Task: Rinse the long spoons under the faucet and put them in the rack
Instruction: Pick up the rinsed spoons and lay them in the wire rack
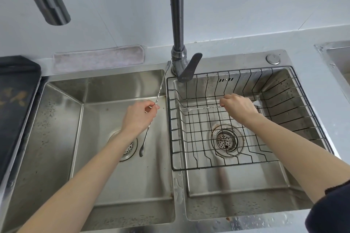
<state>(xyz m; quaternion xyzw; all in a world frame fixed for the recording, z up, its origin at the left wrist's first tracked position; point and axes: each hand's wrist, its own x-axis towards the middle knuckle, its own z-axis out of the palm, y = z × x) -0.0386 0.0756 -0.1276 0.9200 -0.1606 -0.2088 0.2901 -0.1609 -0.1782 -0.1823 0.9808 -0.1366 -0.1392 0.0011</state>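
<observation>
My left hand (139, 116) pinches the twisted middle of a long metal spoon (145, 136) over the left basin (62, 128); its bowl hangs down near the drain and its fork end points up toward the faucet base. My right hand (239, 107) grips a second long spoon (200, 108), held level just above the floor of the black wire rack (189, 167) in the right basin. Its fork end points left and its spoon bowl shows to the right of my hand. The faucet (178, 24) rises between the basins; its spout (55, 9) hangs at top left, with no water visible.
A grey cloth (98, 56) lies on the ledge behind the left basin. A dark board (15, 91) sits at the far left. The faucet lever (189, 70) leans over the rack's back corner. A round button (273, 59) is at the back right, and another steel basin (339, 56) at far right.
</observation>
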